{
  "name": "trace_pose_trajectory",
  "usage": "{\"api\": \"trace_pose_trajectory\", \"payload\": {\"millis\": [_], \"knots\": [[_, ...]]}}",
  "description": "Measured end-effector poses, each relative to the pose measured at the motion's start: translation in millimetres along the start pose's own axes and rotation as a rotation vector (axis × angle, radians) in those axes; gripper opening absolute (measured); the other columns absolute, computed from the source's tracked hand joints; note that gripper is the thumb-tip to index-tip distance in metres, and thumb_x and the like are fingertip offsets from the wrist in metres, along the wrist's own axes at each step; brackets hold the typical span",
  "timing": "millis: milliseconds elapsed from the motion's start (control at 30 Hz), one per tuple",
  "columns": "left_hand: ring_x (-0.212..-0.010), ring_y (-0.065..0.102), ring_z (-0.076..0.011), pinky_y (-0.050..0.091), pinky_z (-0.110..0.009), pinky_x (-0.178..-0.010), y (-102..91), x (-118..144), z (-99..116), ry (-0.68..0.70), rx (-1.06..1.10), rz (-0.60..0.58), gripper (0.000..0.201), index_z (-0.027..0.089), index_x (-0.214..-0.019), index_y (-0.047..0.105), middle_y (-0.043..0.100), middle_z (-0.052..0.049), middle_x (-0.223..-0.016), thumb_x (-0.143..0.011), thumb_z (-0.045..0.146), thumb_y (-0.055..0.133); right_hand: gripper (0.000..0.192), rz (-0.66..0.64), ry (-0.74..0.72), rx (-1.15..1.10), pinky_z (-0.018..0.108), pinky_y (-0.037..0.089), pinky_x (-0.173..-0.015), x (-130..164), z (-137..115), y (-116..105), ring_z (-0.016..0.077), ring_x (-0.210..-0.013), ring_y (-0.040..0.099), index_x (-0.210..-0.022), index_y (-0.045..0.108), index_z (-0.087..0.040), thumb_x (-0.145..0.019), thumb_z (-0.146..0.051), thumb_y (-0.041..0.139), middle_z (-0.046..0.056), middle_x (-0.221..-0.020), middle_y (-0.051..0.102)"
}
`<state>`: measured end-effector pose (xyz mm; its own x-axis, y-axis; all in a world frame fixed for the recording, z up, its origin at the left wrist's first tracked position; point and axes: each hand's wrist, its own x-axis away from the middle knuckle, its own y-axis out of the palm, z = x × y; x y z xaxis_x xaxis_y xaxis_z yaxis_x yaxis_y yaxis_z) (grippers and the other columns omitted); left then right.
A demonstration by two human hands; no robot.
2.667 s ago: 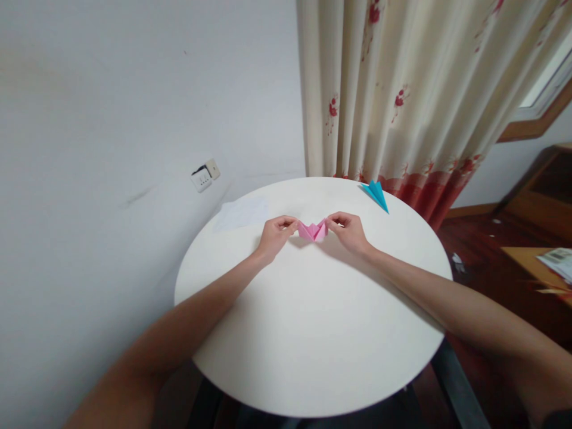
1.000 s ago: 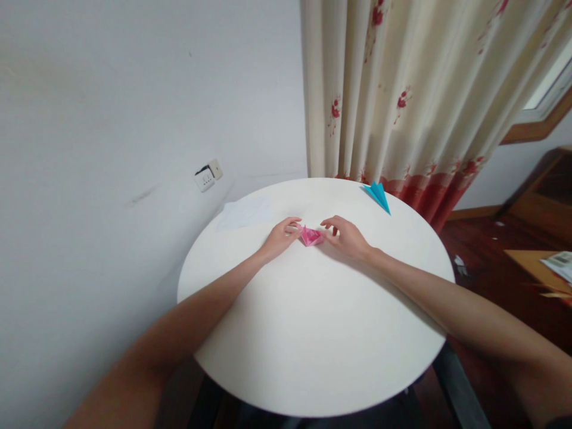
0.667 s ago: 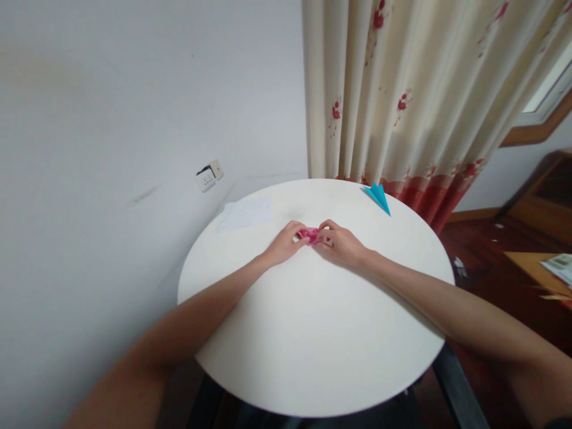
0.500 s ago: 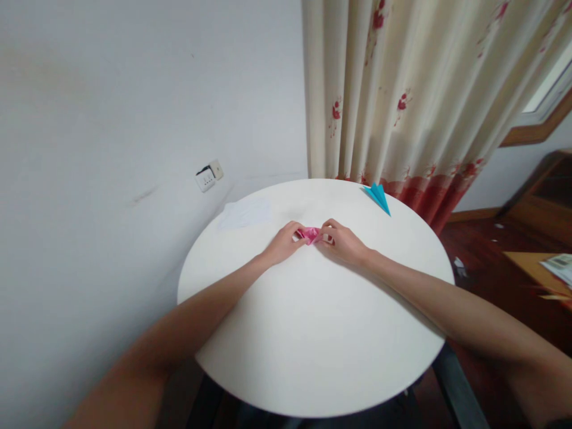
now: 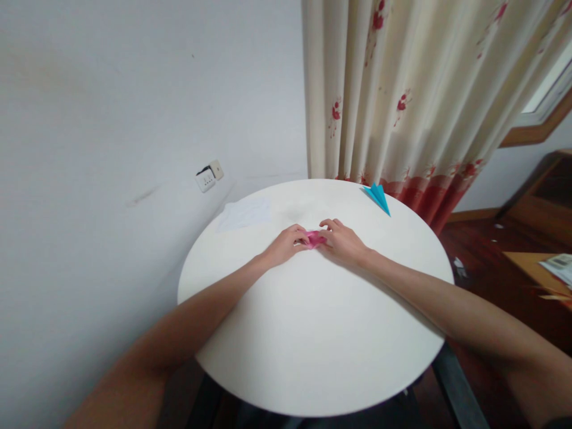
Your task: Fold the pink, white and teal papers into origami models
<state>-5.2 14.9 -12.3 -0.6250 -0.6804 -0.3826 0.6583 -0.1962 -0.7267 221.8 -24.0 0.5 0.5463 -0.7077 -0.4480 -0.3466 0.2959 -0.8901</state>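
Note:
Between my two hands is a small piece of folded pink paper (image 5: 315, 239), just above or on the white round table (image 5: 313, 333). My left hand (image 5: 287, 245) pinches its left end, thumb on the near side. Closed on the right end is my right hand (image 5: 342, 241), with its index finger bent and raised above the paper. My fingers cover both ends, so the full folded shape cannot be made out.
A blue paper plane (image 5: 378, 198) lies near the table's far right edge. Thin white sheets (image 5: 245, 214) rest at the far left. Behind stand a wall with a socket (image 5: 205, 179) and a flowered curtain (image 5: 379, 89). A wooden surface with papers (image 5: 558, 268) is at right.
The pink paper has turned slightly and shows a more open, darker middle. My left fingers have shifted a little toward me, and my right fingers have changed their hold on its end.

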Motion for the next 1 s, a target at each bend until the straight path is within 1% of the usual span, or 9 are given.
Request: {"api": "trace_pose_trajectory", "payload": {"millis": [200,267,367,433,567,700,800,900,1000], "knots": [[-0.081,0.061,-0.0147,0.048,-0.028,-0.076,0.0,0.8,-1.7,0.0,0.005,0.004,0.005,0.021,-0.085,0.075,0.063,-0.003,-0.098,-0.085,0.024,0.071,0.013,-0.09,0.07,-0.023,0.028,0.043,-0.074,-1.2,4.7,-1.8,0.0213,-0.089,0.062,-0.094,0.071,-0.016,-0.092,-0.026,0.064,0.01,-0.096,0.069],[-0.079,0.061,-0.0146,0.048,-0.027,-0.074,-0.9,0.6,-1.5,-0.005,-0.005,0.017,0.005,0.02,-0.083,0.074,0.064,-0.002,-0.094,-0.085,0.023,0.071,0.011,-0.098,0.08,-0.047,0.026,0.041,-0.073,-1.8,5.4,-2.7,0.02,-0.086,0.063,-0.089,0.071,-0.016,-0.091,-0.023,0.064,0.009,-0.091,0.069],[-0.079,0.062,-0.0153,0.047,-0.028,-0.074,-4.6,0.0,3.3,-0.015,-0.036,0.03,0.007,0.019,-0.08,0.073,0.065,-0.002,-0.089,-0.085,0.024,0.071,0.014,-0.088,0.102,-0.087,0.026,0.04,-0.072,-2.5,7.2,-3.7,0.0188,-0.082,0.063,-0.085,0.072,-0.015,-0.092,-0.022,0.063,0.009,-0.088,0.069],[-0.081,0.062,-0.016,0.046,-0.027,-0.073,-7.9,-0.3,8.7,-0.014,-0.038,0.043,0.009,0.019,-0.08,0.073,0.067,-0.003,-0.088,-0.085,0.026,0.071,0.013,-0.076,0.1,-0.128,0.025,0.04,-0.072,-2.5,8.9,-4.3,0.0181,-0.081,0.063,-0.087,0.073,-0.016,-0.092,-0.022,0.063,0.008,-0.087,0.069],[-0.085,0.064,-0.0166,0.048,-0.027,-0.075,-11.9,0.0,18.0,0.002,0.013,0.053,0.011,0.021,-0.081,0.075,0.069,-0.003,-0.094,-0.085,0.03,0.072,0.013,-0.057,0.029,-0.227,0.023,0.04,-0.071,-1.2,11.2,-5.3,0.0164,-0.078,0.062,-0.099,0.073,-0.018,-0.091,-0.024,0.065,0.006,-0.09,0.069],[-0.09,0.065,-0.0171,0.049,-0.029,-0.082,-11.8,-0.3,18.1,0.031,0.01,0.038,0.01,0.022,-0.082,0.075,0.07,-0.003,-0.1,-0.087,0.029,0.069,0.014,-0.058,0.002,-0.267,0.023,0.039,-0.069,-0.4,12.1,-4.7,0.0157,-0.075,0.062,-0.097,0.074,-0.019,-0.091,-0.026,0.065,0.005,-0.086,0.069],[-0.092,0.066,-0.0178,0.05,-0.029,-0.083,-11.9,-1.1,13.8,0.014,0.03,0.094,0.011,0.021,-0.084,0.074,0.071,-0.004,-0.1,-0.088,0.027,0.066,0.012,-0.009,-0.003,-0.26,0.023,0.039,-0.066,-0.4,13.8,-3.9,0.0156,-0.073,0.062,-0.094,0.075,-0.018,-0.091,-0.022,0.064,0.005,-0.083,0.069],[-0.089,0.067,-0.019,0.051,-0.031,-0.082,-12.7,-1.3,10.5,-0.062,0.117,0.19,0.011,0.018,-0.084,0.073,0.073,-0.006,-0.095,-0.085,0.028,0.068,0.015,0.089,-0.023,-0.257,0.024,0.04,-0.068,-0.2,15.1,-3.7,0.016,-0.075,0.062,-0.09,0.075,-0.017,-0.092,-0.019,0.061,0.006,-0.084,0.07],[-0.09,0.068,-0.0207,0.052,-0.033,-0.086,-13.7,-0.7,12.2,-0.111,0.216,0.214,0.015,0.017,-0.084,0.073,0.075,-0.007,-0.093,-0.081,0.032,0.073,0.019,0.142,-0.053,-0.268,0.024,0.042,-0.071,0.5,14.0,-4.8,0.0165,-0.076,0.063,-0.09,0.076,-0.017,-0.094,-0.021,0.057,0.007,-0.085,0.071]]}}
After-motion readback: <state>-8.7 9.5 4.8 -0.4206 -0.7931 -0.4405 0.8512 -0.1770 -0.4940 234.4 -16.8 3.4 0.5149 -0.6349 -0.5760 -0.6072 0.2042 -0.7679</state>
